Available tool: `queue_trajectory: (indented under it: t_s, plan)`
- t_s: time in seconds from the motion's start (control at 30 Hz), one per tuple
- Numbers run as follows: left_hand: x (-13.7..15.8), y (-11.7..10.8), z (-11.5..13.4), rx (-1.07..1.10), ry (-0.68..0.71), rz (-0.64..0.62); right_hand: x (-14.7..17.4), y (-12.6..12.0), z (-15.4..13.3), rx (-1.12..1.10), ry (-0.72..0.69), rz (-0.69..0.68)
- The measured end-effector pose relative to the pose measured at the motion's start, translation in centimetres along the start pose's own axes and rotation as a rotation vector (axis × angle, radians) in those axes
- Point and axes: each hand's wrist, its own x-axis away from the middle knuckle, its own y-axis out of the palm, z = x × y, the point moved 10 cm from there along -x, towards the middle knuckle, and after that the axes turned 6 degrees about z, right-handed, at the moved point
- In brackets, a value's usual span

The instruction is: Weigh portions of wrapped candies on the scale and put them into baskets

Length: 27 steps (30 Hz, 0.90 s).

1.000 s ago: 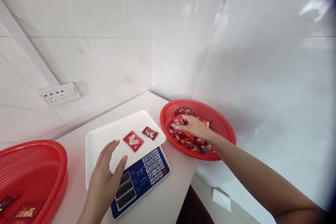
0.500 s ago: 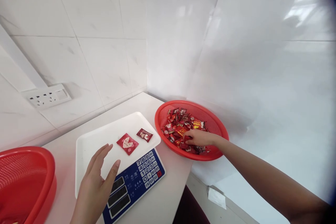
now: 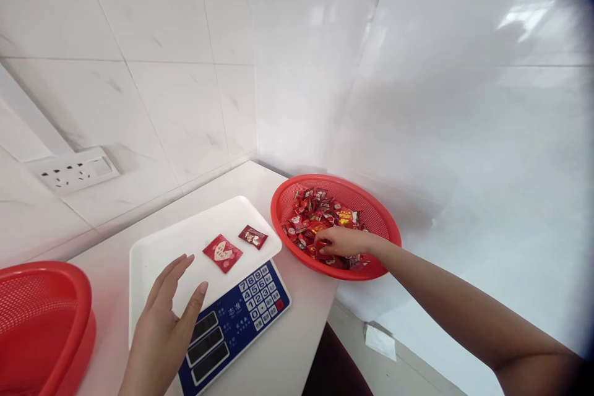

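My right hand [image 3: 341,240] reaches into a red mesh basket [image 3: 392,246] heaped with small wrapped candies [image 3: 306,213]. Its fingers and thumb are closed on a red candy packet [image 3: 321,246] among the others, partly hidden by the hand. My left hand [image 3: 164,322] hovers over the near side of a digital scale, fingers and thumb apart, holding nothing. On the scale's white tray [image 3: 195,229] lie a pink-red packet with a pale heart [image 3: 223,253] and a smaller dark red packet [image 3: 253,236], apart from each other.
The scale's blue panel [image 3: 239,322] with keys and displays faces me. A second red basket [image 3: 83,297] stands at the left edge of the white table [image 3: 297,315]. Tiled walls close in behind, with a socket strip [image 3: 74,170] at left. A white item [image 3: 380,341] lies on the floor.
My right hand has moved slightly left within the basket, its fingers still closed. The view has shifted a little. My left hand stays spread over the scale, and both packets remain on the tray.
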Motion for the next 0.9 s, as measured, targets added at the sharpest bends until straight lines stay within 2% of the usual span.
queue_trajectory:
  t_s: [0.27,0.33,0.43,0.57,0.77,0.9]
  plan:
    - [-0.1,0.0,0.1,-0.005,0.004,0.003,0.2,0.5,-2.1,-0.11,-0.086,-0.076]
    - [-0.1,-0.1,0.1,-0.005,0.005,0.013,0.1,-0.4,-1.2,-0.088,-0.063,-0.024]
    - [-0.1,-0.2,0.0,-0.014,0.004,0.019,-0.3,-2.4,1.8,0.04,0.044,0.099]
    - [-0.1,-0.1,-0.2,-0.021,-0.001,0.0,-0.8,-2.8,4.7,0.129,0.139,0.12]
    - [-0.3,0.2,-0.6,-0.027,0.023,-0.012,-2.0,-0.8,5.0,0.213,0.2,0.078]
    - [-0.6,0.2,-0.9,-0.023,0.034,-0.004,-2.5,-0.8,4.7,0.244,0.231,0.104]
